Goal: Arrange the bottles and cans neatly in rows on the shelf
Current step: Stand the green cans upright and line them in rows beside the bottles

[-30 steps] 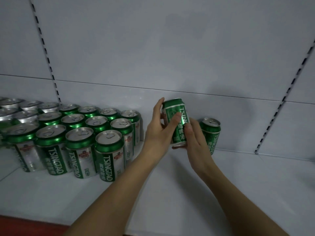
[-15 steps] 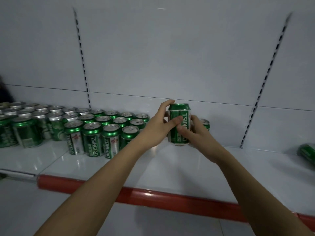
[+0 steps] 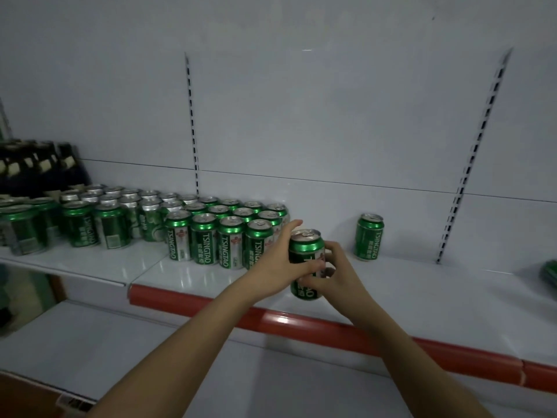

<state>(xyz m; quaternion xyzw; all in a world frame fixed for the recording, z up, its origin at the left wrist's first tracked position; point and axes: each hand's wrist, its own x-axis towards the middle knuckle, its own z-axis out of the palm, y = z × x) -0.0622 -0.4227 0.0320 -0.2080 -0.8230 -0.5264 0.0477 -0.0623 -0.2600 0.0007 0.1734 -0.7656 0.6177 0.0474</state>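
A green Tsingtao can is upright at the front of the white shelf, just right of the rows of green cans. My left hand grips its left side, thumb across the front. My right hand grips its right side and lower front. Whether the can's base touches the shelf is unclear. A single green can stands apart near the back wall to the right.
A red strip runs along the shelf's front edge. More green and silver cans fill the left section, with dark bottles behind them. A green object lies at the far right. A lower white shelf sits below.
Both hands have carried the can from near the back wall forward and down toward the shelf's front. The view has pulled back, showing more of the shelf and the lone can.
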